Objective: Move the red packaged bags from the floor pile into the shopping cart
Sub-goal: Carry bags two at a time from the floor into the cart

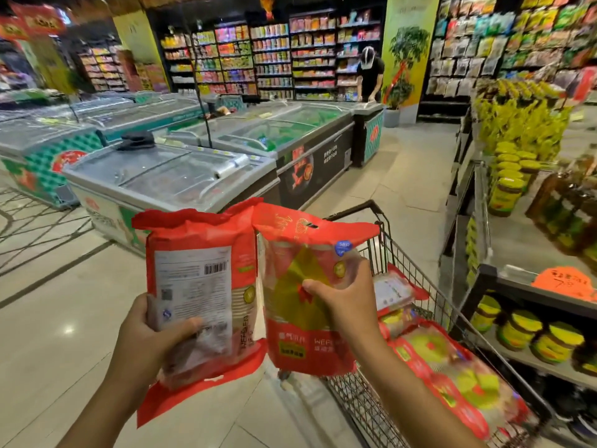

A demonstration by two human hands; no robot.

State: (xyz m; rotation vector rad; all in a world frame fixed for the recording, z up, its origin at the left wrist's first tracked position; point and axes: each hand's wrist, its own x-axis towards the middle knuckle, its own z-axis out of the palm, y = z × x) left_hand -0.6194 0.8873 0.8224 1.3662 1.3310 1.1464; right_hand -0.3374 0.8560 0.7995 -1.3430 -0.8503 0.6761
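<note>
Chest freezers (168,173) stood far left across the aisle, not involved. Left hand (151,337) gripped the lower edge of one red packaged bag (200,286), thumb across the front and fingers curled behind, label and barcode side facing the camera. The bag was held upright, likely so its weight hung straight and the floppy top seal stayed clear.

Touching it on the right was a second red bag (300,312), printed front facing the camera, pinched mid-body by the right hand (342,295), thumb in front, fingers wrapped round its right edge. Both bags were in the air, side by side, carried as a pair, probably to save a trip. The second bag overlapped the near-left corner of the shopping cart (407,270); the first was over the floor.

The cart already held several red bags (465,376) lying flat and stacked, so the task looked well underway. Next step, by my judgement: swing right and lay both on that stack. Floor pile not in view. Jar shelves (520,331) ran close along the cart's right side.
</note>
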